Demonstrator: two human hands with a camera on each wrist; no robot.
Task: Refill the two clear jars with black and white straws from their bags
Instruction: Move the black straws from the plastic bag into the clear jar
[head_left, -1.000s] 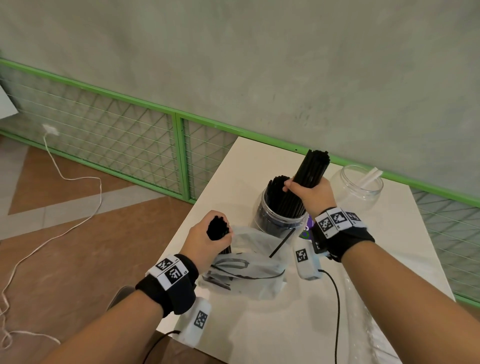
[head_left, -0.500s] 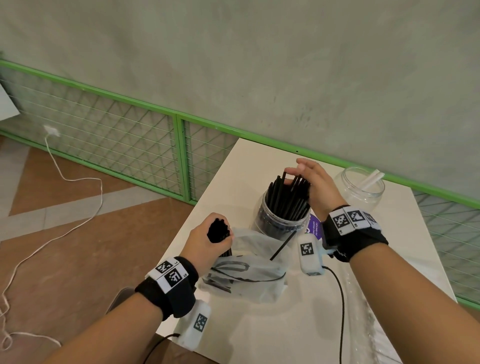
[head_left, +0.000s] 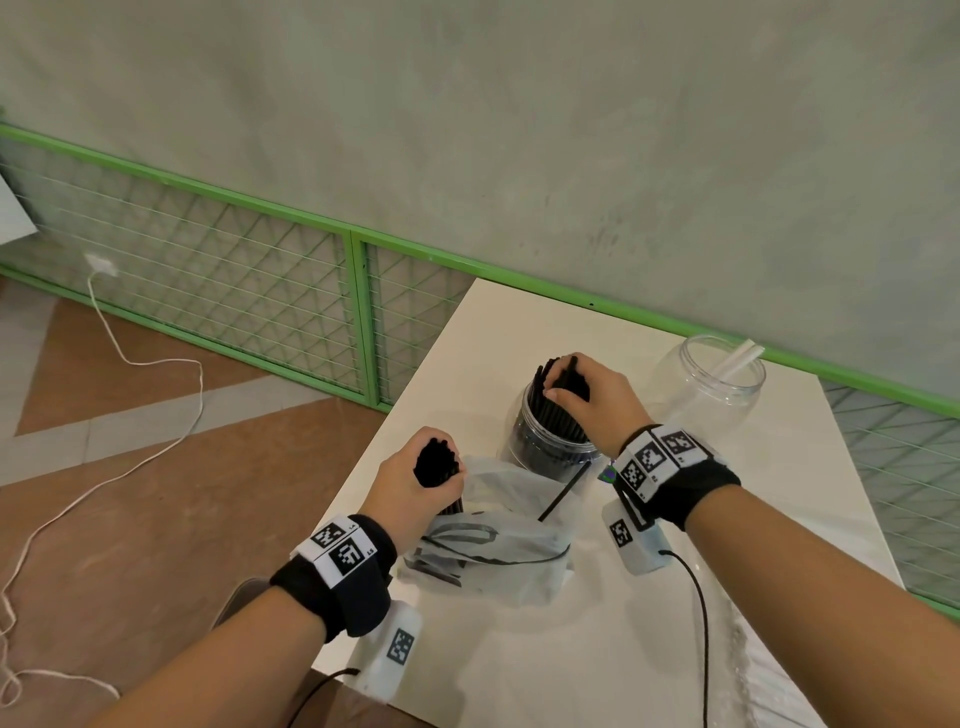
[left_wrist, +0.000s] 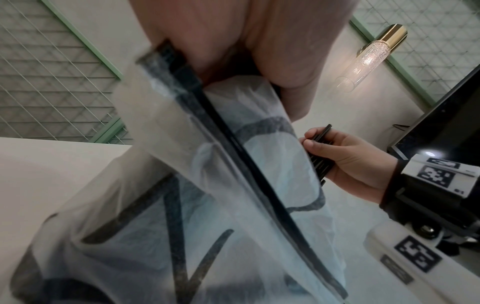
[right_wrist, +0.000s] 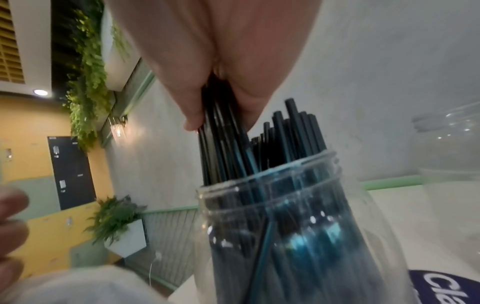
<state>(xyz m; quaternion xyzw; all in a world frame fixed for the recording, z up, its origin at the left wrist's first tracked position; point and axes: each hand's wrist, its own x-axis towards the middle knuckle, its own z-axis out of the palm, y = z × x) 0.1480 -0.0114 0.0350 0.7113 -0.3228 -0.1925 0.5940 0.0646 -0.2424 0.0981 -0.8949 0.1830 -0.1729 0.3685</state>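
Note:
A clear jar (head_left: 535, 447) packed with black straws (head_left: 558, 415) stands mid-table. My right hand (head_left: 563, 382) is over its mouth and grips several of the straws' upper ends; the right wrist view shows fingers (right_wrist: 197, 102) closed round straws (right_wrist: 221, 144) standing in the jar (right_wrist: 285, 226). My left hand (head_left: 436, 467) grips a bundle of black straws (head_left: 434, 460) sticking up from a translucent printed bag (head_left: 498, 545), also seen close up as the bag (left_wrist: 182, 205). A second clear jar (head_left: 711, 387) at the back right holds a white straw (head_left: 735, 358).
One loose black straw (head_left: 563, 491) leans from the bag against the first jar. The white table (head_left: 597, 649) has its left edge close by my left wrist. A clear plastic bag (head_left: 753, 670) lies at the front right. A green mesh fence (head_left: 234, 291) and wall stand behind.
My right hand lowered its bundle of black straws into the jar, spread flat over the tops, and now grips some of them. My left hand has stayed on its bundle in the bag.

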